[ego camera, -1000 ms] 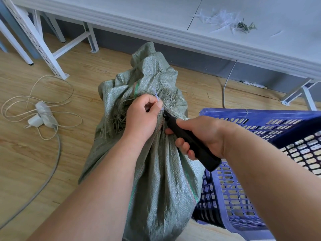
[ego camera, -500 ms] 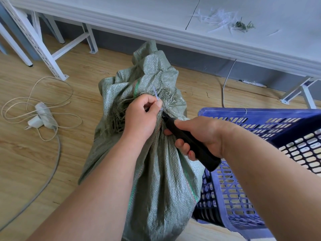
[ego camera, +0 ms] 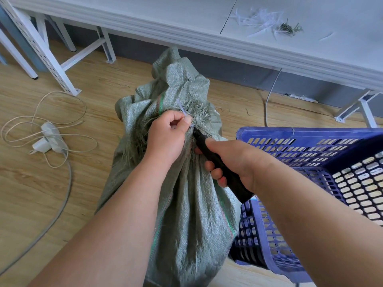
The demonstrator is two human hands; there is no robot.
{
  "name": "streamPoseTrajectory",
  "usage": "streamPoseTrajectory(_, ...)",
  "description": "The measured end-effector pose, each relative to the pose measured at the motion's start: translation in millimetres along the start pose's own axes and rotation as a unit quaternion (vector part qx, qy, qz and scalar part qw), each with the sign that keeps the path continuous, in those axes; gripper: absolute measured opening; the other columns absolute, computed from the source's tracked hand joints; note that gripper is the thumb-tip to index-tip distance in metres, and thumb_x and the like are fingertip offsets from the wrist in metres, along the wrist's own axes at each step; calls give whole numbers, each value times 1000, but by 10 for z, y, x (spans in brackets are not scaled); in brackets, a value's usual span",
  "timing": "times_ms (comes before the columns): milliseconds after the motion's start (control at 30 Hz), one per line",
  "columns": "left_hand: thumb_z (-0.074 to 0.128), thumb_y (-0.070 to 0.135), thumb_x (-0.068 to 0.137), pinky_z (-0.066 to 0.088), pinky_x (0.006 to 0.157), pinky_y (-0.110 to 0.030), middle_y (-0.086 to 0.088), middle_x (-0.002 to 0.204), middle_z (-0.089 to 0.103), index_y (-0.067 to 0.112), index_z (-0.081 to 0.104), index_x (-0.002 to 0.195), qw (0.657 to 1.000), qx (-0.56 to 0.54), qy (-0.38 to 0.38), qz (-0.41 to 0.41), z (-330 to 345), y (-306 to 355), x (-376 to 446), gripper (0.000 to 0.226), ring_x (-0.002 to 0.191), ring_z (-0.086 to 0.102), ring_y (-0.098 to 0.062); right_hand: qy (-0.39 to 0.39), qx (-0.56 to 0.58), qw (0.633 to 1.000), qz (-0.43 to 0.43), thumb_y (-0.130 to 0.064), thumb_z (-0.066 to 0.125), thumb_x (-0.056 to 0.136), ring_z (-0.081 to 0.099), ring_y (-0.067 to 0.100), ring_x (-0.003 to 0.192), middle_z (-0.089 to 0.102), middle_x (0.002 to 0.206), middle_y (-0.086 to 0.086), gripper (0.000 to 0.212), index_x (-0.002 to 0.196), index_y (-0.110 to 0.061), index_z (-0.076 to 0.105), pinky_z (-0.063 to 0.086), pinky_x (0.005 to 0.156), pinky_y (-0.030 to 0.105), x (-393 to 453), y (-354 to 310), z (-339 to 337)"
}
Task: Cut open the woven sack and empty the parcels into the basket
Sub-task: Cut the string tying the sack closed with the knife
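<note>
Sack [ego camera: 186, 204] of green weave stands upright on the wooden floor [ego camera: 41, 193], its long axis running from the viewer up toward the gathered neck, which points at the white surface [ego camera: 290, 38] beyond. Its mouth is bunched and tied with a pale tie [ego camera: 182, 107], frayed strands spreading around the knot. The left hand [ego camera: 165, 137] is curled tight, pinching the tie at the neck. The right hand [ego camera: 232, 160] is wrapped round a black knife [ego camera: 223, 172], whose tip meets the tie just beside the left thumb; the blade itself is too small to make out.

A blue basket [ego camera: 310, 154] stands just right of the sack, touching its side, rim level with the neck. Left of the sack the floor lies open as far as a white plug with looped cable [ego camera: 49, 139]. White legs [ego camera: 51, 50] of the surface stand far left. Cut strands [ego camera: 269, 21] lie on the surface top. No writing can be read anywhere.
</note>
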State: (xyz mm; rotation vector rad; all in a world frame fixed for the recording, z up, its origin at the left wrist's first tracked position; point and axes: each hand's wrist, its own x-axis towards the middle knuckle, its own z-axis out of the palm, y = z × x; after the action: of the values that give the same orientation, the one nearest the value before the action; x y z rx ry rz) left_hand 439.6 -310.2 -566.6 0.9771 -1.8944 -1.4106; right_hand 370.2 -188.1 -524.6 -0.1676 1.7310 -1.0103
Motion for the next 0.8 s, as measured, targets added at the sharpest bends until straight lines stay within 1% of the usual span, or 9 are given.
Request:
streamPoseTrajectory(67, 62, 25, 92, 41, 66, -12, 6, 84, 64, 19, 65, 91, 1000, -2, -2, -6, 9, -5, 4, 7, 72, 53, -4, 22, -11, 1000, -11, -40, 40, 101, 36, 14, 43, 48, 59, 3, 41, 115, -9, 62, 30, 42, 21, 36, 13, 29)
streamPoseTrajectory(133, 62, 26, 92, 41, 67, -14, 7, 83, 63, 20, 64, 91, 1000, -1, -7, -10, 16, -6, 4, 6, 72, 53, -5, 41, -21, 999, -20, -39, 41, 100, 37, 15, 43, 48, 59, 4, 44, 119, -4, 60, 30, 43, 22, 65, 25, 39)
streamPoseTrajectory(267, 58, 26, 94, 39, 65, -17, 7, 81, 59, 18, 63, 93, 1000, 17, -11, -7, 5, -27, 5, 9, 71, 51, -4, 59, -43, 996, -45, -40, 41, 101, 38, 17, 44, 50, 61, 5, 42, 115, -6, 61, 32, 44, 23, 82, 64, 48)
streamPoseTrajectory(367, 53, 29, 96, 35, 64, -25, 12, 78, 54, 18, 61, 97, 999, 53, -4, -11, 18, -28, 11, 13, 69, 48, -2, 64, -53, 994, -75, -38, 41, 102, 38, 18, 44, 50, 61, 6, 41, 112, -4, 61, 32, 44, 24, 78, 105, 59)
streamPoseTrajectory(500, 51, 31, 97, 33, 69, -26, 6, 85, 56, 15, 61, 103, 997, 72, 4, -22, 36, -23, 38, 20, 77, 49, -14, 82, -45, 991, -95, -37, 43, 101, 37, 18, 42, 50, 60, 6, 40, 108, -3, 61, 31, 44, 24, 60, 155, 83)
streamPoseTrajectory(533, 51, 31, 97, 34, 69, -26, 5, 86, 56, 15, 62, 105, 997, 76, 0, -26, 30, -23, 44, 21, 77, 49, -14, 85, -43, 991, -95, -37, 43, 101, 37, 18, 42, 50, 59, 6, 40, 108, -2, 61, 31, 44, 24, 66, 158, 82)
streamPoseTrajectory(633, 50, 32, 98, 32, 61, -25, 8, 79, 54, 16, 62, 102, 996, 80, -18, -30, 17, -33, 51, 20, 69, 48, -9, 74, -38, 994, -74, -38, 43, 101, 37, 19, 42, 50, 58, 5, 41, 111, -3, 62, 32, 44, 24, 101, 122, 56)
streamPoseTrajectory(733, 51, 31, 98, 34, 67, -26, 5, 87, 58, 17, 63, 104, 997, 74, -18, -27, 9, -41, 45, 20, 79, 52, -14, 60, -17, 997, -46, -38, 43, 100, 36, 17, 42, 50, 58, 4, 42, 116, -3, 60, 31, 43, 22, 123, 88, 30)
streamPoseTrajectory(800, 50, 32, 98, 35, 69, -27, 4, 92, 60, 17, 63, 107, 997, 72, -18, -31, 6, -41, 36, 21, 83, 53, -15, 56, -8, 997, -51, -38, 43, 100, 35, 17, 43, 50, 58, 4, 41, 116, -4, 60, 30, 42, 22, 135, 109, 25)
